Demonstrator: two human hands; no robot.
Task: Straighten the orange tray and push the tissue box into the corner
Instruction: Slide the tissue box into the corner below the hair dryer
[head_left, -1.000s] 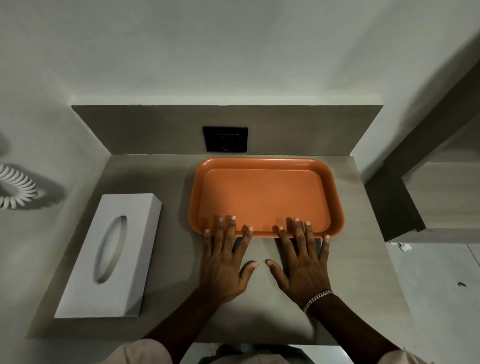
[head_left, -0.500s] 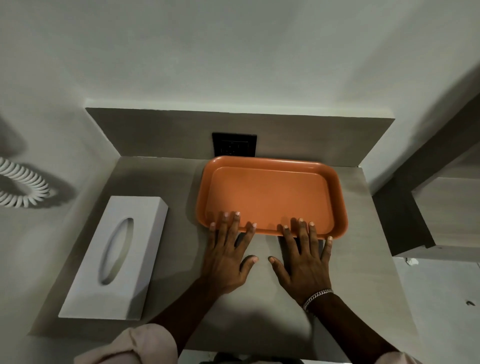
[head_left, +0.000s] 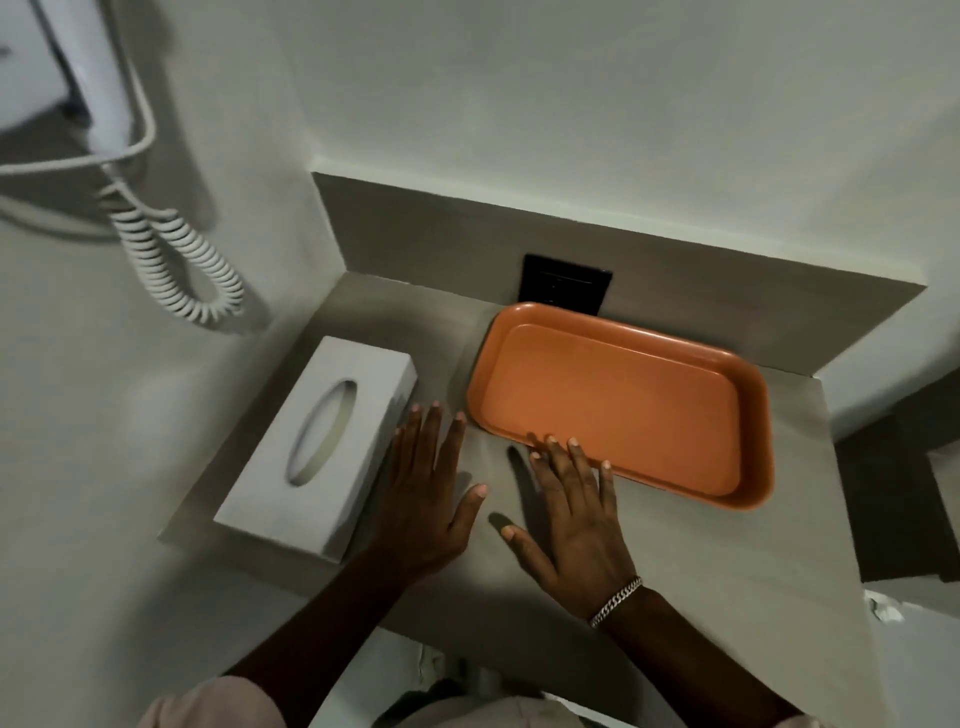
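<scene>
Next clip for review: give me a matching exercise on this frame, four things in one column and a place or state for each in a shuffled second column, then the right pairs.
Things
1. orange tray
2. tissue box
3. left hand
4. right hand

Places or states
A. fingertips at the tray's near rim
B. open and flat, between the box and the tray
C. against the back panel, below the black wall socket
D. along the left edge of the counter, its oval slot facing up

Pairs: 1-C, 2-D, 3-B, 4-A
</scene>
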